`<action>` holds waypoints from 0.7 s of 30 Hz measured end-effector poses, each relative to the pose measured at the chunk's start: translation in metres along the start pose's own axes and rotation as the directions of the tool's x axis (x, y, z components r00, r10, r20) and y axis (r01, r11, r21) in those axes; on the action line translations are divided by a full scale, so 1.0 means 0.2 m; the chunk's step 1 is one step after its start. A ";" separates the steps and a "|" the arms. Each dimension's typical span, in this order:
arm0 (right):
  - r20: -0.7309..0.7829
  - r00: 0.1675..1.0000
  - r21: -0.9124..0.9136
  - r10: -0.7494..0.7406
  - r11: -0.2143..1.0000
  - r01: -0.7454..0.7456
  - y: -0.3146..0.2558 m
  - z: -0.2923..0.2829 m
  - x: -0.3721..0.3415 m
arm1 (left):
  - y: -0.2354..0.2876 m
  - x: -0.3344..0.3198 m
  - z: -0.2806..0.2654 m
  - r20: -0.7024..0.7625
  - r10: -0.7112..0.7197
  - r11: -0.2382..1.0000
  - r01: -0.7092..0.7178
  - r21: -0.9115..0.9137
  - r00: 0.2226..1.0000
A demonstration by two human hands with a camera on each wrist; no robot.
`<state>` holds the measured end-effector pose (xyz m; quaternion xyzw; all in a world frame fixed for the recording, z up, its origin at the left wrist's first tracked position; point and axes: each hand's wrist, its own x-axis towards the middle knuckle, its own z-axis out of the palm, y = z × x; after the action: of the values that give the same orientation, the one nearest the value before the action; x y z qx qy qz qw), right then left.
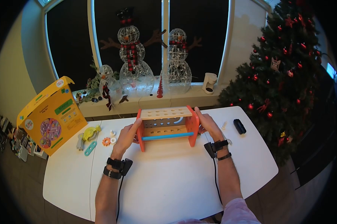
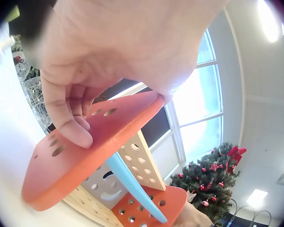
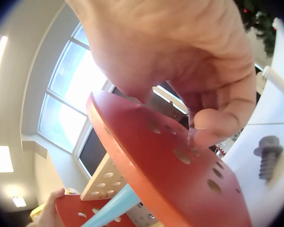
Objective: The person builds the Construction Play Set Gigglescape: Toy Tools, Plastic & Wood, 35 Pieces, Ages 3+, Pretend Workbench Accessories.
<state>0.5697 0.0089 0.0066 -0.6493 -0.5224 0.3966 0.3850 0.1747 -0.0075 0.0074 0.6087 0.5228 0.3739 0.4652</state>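
A wooden toy workbench point(image 1: 167, 112) stands on the white table, with red end panels, boards full of holes and a light blue rod point(image 1: 167, 136) along its near side. My left hand point(image 1: 128, 134) grips the left end panel point(image 2: 94, 142), its fingers bent against the outer face and the thumb side at the top edge. At the opposite end, my right hand point(image 1: 210, 127) holds the right end panel point(image 3: 156, 156) the same way, fingertips pressed near the holes. Between the panels, a grey holed plate point(image 2: 106, 183) with a curved slot shows in the left wrist view.
Left of the bench lie a yellow-green toy piece point(image 1: 90, 133), a teal holed strip point(image 1: 90, 148), an orange gear point(image 1: 106, 141) and white pieces. A yellow box point(image 1: 50, 115) stands behind them. On the right are a white screw point(image 1: 224, 125), a grey screw point(image 3: 268, 156) and a black case point(image 1: 239, 126).
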 end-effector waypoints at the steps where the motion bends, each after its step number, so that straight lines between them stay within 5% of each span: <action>1: -0.039 0.999 -0.078 -0.010 0.997 0.007 0.03 -0.02 0.03 | 0.00 0.00 0.00 0.000 0.001 1.000 -0.001 0.000 1.000; 5: 0.014 0.972 -0.397 -0.234 0.891 0.220 0.22 -0.06 0.08 | -0.01 0.01 0.00 0.013 0.010 1.000 -0.009 -0.030 1.000; 7: 0.263 0.874 -0.630 -0.409 0.613 0.477 0.30 -0.08 0.08 | -0.02 0.01 0.00 0.014 0.025 0.999 -0.025 -0.047 1.000; 8: 0.264 0.874 -0.630 -0.408 0.613 0.476 0.23 -0.08 0.04 | -0.01 0.01 0.00 0.018 0.021 0.999 -0.020 -0.043 1.000; 10: 0.282 0.959 -0.687 -0.001 0.698 0.203 0.12 -0.09 -0.02 | -0.01 0.01 0.01 0.022 0.014 0.999 -0.013 -0.039 1.000; 14: 0.266 0.964 -0.661 0.021 0.732 0.166 0.17 -0.15 0.01 | -0.01 0.01 0.00 0.027 0.013 0.999 -0.011 -0.040 1.000; 16: 0.112 0.993 -0.543 0.033 0.839 0.033 0.19 -0.20 0.01 | 0.00 0.00 0.00 0.027 0.010 0.999 -0.009 -0.045 1.000; 21: 0.044 0.988 -0.643 -0.147 0.753 0.141 0.21 -0.34 0.00 | -0.01 0.01 0.01 0.034 0.014 0.998 -0.012 -0.057 0.999</action>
<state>0.6482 -0.0044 -0.0059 -0.7016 -0.6732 0.1597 0.1707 0.1765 -0.0067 0.0044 0.6051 0.4998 0.3810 0.4888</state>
